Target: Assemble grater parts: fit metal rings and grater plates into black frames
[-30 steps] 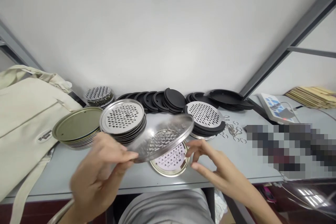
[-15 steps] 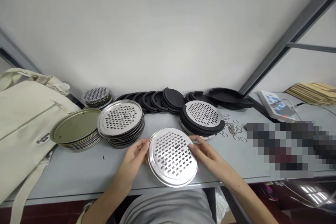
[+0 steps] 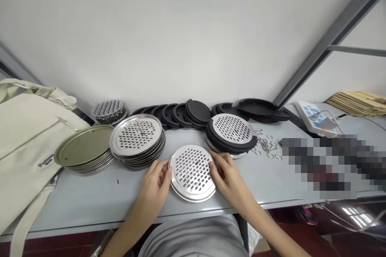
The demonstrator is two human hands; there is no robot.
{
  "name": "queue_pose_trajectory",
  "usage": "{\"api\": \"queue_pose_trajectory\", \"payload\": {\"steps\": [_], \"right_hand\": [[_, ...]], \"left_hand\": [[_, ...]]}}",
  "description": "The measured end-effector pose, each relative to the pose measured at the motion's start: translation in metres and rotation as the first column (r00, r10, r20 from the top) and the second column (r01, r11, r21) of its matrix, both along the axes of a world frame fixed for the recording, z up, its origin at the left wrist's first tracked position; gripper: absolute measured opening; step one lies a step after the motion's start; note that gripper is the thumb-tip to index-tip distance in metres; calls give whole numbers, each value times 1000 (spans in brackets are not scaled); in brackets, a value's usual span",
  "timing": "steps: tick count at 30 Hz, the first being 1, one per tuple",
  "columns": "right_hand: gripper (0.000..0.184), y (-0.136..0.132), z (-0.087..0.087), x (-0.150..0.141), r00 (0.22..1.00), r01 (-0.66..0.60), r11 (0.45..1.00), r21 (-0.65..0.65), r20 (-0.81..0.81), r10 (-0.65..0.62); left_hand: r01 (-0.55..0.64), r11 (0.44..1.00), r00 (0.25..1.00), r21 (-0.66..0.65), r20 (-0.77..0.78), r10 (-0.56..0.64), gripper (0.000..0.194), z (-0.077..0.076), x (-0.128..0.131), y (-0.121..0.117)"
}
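Note:
A round metal plate with slotted grater holes (image 3: 193, 170) sits in a shallow silver tray close in front of me. My left hand (image 3: 156, 180) grips its left rim between thumb and curled fingers. On the opposite rim my right hand (image 3: 224, 172) pinches the upper right edge. The tray looks low on the table; whether it touches is hidden. Just behind on the left stands a stack of silver trays (image 3: 137, 136) topped by a similar perforated plate. Behind on the right, another perforated plate (image 3: 232, 128) lies on stacked black rings (image 3: 238, 147).
Olive-green trays (image 3: 86, 144) are stacked on the left beside a cream bag (image 3: 36, 128). Black discs (image 3: 199, 112) lean along the wall. Small metal rings and clips (image 3: 268, 144) lie at right, near a white device (image 3: 316, 118) and thin wooden boards (image 3: 358, 102).
The perforated plate and tray have gone down and away from me, from tilted toward the camera to flatter over the table. Both hands moved with it, still on its rims.

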State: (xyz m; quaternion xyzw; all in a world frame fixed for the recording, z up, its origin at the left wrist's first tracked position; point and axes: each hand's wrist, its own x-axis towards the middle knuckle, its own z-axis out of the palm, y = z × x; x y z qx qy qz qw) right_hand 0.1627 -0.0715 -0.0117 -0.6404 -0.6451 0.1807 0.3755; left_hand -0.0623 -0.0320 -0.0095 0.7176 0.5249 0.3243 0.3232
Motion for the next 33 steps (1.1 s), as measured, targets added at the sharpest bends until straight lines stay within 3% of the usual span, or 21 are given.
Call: {"api": "queue_pose_trajectory", "payload": {"steps": [4,12,20,23,26,29,33], "right_hand": [[37,0,-3,-2,999,5,1000,10,36,-6],[37,-1,-1,-6,985,36,998,-55,173,-26],[36,2,0,-12,970,75,997,-20,233,-69],[35,4,-1,-10,981,53,998,-17,188,-49],[34,5,-3,-8,989,35,999,0,145,-34],[33,4,-4,-6,994,21,1000,20,108,-23],[33,1,-3,-5,999,-6,1000,10,43,5]], "left_hand": [[4,998,999,66,-53,0,29,-3,1,-1],[19,997,991,78,-132,-8,30,-3,1,-3],[-14,997,994,77,-107,22,35,-8,2,-5],[-57,998,998,-14,-14,57,39,-10,2,-4],[-44,977,988,-211,137,74,40,-9,3,-4],[12,932,947,-363,302,106,40,-5,7,-6],[120,891,887,-439,451,102,42,2,11,-9]]}}
